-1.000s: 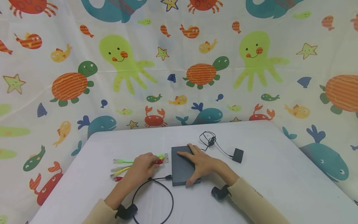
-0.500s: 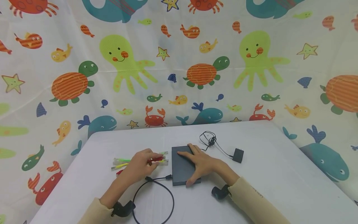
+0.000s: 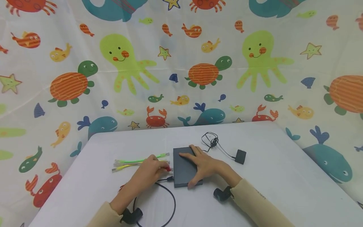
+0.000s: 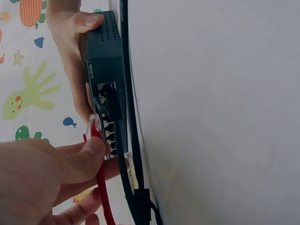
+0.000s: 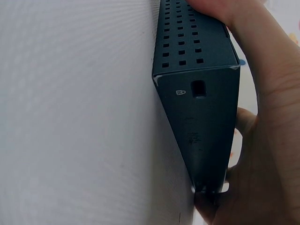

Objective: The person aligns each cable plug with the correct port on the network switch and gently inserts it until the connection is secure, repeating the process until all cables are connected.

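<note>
A dark grey network switch (image 3: 182, 171) lies flat on the table, a row of ports along its left side. My right hand (image 3: 205, 165) grips the switch, thumb on its near vented side and fingers spread over the top toward the far end. Between thumb and fingers, my left hand (image 3: 150, 172) pinches a red network cable (image 4: 103, 192) just behind its clear plug. That plug (image 4: 93, 123) is beside the ports, apparently outside them. A black cable's plug (image 4: 111, 104) sits in the port nearest me. Part of the red cable is hidden under the left hand.
Green and yellow network cables (image 3: 133, 161) lie left of the switch, beyond my left hand. The black cable (image 3: 175, 201) loops toward me on the table. A black power adapter (image 3: 240, 156) with a bundled cord (image 3: 214, 142) lies at the back right.
My left hand has drawn the red cable out from among the other cables and brought its plug right and nearer to the switch's ports. The right hand has stayed on the switch.
</note>
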Demonstrator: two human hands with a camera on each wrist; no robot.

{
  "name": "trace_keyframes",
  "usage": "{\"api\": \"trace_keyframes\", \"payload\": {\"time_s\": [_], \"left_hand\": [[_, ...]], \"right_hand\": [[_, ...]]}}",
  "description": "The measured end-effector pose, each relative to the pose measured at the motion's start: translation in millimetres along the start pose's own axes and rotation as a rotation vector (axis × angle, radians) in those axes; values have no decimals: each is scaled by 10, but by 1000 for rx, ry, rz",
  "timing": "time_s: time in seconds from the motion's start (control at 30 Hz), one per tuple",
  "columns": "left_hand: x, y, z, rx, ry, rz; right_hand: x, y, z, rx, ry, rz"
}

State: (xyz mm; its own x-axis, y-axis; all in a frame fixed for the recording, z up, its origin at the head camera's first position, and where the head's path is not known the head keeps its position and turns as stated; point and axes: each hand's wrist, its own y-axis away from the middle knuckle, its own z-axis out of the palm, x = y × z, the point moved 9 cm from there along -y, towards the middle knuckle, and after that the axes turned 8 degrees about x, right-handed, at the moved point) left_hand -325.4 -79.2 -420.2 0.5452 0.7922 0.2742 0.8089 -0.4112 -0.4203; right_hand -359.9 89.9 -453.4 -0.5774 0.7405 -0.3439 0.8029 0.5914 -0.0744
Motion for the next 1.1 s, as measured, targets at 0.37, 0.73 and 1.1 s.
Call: {"api": "trace_keyframes", "payload": {"time_s": [0.37,0.73,1.1], "left_hand": [[104,-40,136,-80,-77,52],[167,-47,147,-81,-133,101],[185,-32,109,-25,-120,127]], "right_hand": [[22,-10,19,-9,0,25],[42,-27,35,-8,15,25],[52,-12,38,-8,8,36]]}}
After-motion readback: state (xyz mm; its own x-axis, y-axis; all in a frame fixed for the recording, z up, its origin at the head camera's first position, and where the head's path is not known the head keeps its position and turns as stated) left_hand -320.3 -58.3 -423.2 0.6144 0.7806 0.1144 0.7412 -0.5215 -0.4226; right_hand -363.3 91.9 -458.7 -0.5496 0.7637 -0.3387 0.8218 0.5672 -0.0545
